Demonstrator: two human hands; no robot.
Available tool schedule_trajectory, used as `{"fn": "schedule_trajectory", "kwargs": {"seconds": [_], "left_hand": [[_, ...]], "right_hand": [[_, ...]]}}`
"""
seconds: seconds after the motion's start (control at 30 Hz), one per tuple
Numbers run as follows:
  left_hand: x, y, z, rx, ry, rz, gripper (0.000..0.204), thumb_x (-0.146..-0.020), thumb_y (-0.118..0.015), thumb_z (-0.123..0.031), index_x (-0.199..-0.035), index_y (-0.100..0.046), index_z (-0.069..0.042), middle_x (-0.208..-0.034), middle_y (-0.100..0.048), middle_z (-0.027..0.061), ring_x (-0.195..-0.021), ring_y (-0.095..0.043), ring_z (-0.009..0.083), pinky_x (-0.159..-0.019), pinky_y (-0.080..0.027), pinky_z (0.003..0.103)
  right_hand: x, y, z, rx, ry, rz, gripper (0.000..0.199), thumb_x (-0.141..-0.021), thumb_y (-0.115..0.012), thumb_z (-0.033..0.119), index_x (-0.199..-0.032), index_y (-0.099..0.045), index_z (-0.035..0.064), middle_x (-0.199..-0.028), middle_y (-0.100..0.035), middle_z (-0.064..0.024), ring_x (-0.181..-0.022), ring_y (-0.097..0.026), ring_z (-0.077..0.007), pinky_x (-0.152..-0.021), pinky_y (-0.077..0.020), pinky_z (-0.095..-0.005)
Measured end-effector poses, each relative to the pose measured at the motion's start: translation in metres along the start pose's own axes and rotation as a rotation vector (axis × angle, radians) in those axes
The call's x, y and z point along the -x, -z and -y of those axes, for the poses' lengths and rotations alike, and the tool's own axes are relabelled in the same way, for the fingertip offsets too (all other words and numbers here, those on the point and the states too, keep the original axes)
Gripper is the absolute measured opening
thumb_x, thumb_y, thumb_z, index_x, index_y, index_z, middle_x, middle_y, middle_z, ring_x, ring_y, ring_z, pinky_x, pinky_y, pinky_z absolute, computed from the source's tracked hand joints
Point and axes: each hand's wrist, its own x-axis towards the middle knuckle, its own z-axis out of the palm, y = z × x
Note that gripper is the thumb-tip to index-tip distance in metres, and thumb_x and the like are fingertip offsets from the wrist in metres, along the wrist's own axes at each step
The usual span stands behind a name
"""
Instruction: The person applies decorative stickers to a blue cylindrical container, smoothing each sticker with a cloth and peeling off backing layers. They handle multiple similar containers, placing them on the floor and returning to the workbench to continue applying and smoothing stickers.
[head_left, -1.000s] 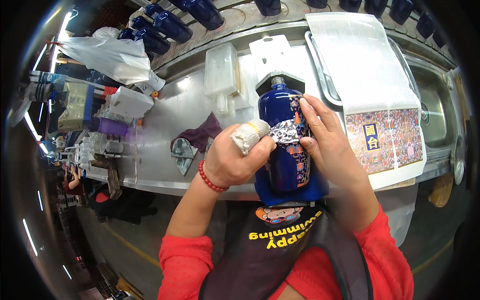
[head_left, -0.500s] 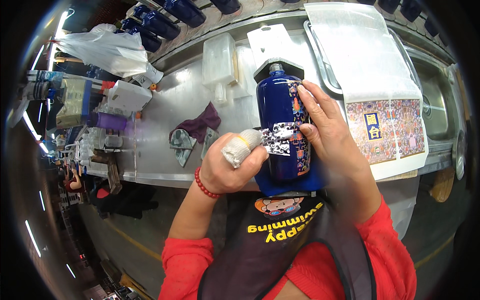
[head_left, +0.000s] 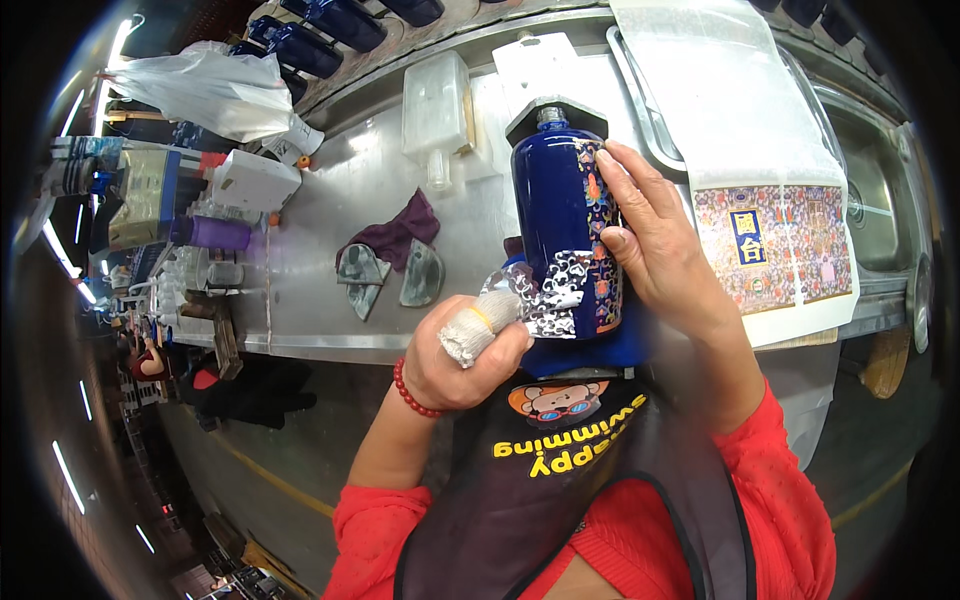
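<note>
A dark blue glass bottle [head_left: 545, 190] leans back on an octagonal dark support [head_left: 520, 125], its neck away from me. A colourful floral strip runs down its right side. My left hand [head_left: 455, 350] is closed on the edge of a thin black-and-white patterned film [head_left: 560, 300], which lies partly against the bottle's lower front. White knit fabric with a yellow band [head_left: 478, 325] covers one of that hand's fingers. My right hand [head_left: 665, 240] lies along the bottle's right side, fingers extended and thumb apart. Blue cloth [head_left: 590, 350] lies under the bottle's base.
Right of the bottle lies a printed floral decal sheet [head_left: 770, 250] under translucent paper, beside a metal sink [head_left: 870, 220]. Purple and grey-green cloths [head_left: 395, 245] lie left, near a clear plastic container [head_left: 435, 105]. More blue bottles [head_left: 340, 22] stand at the back.
More of the patterned film shows, spread wider across the bottle's lower front. My left hand has shifted slightly down, and my right hand has slid a little up the picture along with the bottle.
</note>
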Motion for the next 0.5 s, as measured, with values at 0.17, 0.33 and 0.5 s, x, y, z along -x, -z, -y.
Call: {"fn": "schedule_trajectory", "kwargs": {"seconds": [0.17, 0.33, 0.5], "left_hand": [[0.007, 0.002, -0.006, 0.043, 0.012, -0.020, 0.021, -0.082, -0.076, -0.005, -0.102, -0.068, -0.005, -0.093, -0.071, 0.0126, -0.081, -0.071, 0.0315, -0.078, -0.058, 0.043], [0.016, 0.004, -0.014, 0.049, 0.070, -0.066, 0.019, -0.087, -0.076, -0.010, -0.104, -0.068, -0.005, -0.101, -0.071, 0.0177, -0.087, -0.070, 0.0330, -0.079, -0.058, 0.042], [0.023, 0.018, -0.026, 0.072, 0.201, -0.170, 0.022, -0.083, -0.078, -0.004, -0.103, -0.066, -0.005, -0.098, -0.069, 0.0160, -0.078, -0.068, 0.0280, -0.071, -0.057, 0.038]], "right_hand": [[-0.001, 0.000, 0.000, -0.008, 0.004, 0.005, 0.055, -0.102, -0.058, 0.026, -0.150, -0.046, 0.0033, -0.154, -0.043, -0.0207, -0.133, -0.047, -0.0407, -0.112, -0.0392, -0.0446], [0.002, -0.002, -0.001, -0.013, 0.007, -0.018, 0.054, -0.100, -0.062, 0.022, -0.150, -0.048, 0.0051, -0.153, -0.044, -0.0202, -0.132, -0.048, -0.0417, -0.112, -0.0400, -0.0450], [0.002, -0.003, -0.003, -0.010, 0.011, -0.024, 0.054, -0.100, -0.063, 0.020, -0.149, -0.048, 0.0053, -0.153, -0.044, -0.0207, -0.134, -0.047, -0.0422, -0.112, -0.0402, -0.0449]]}}
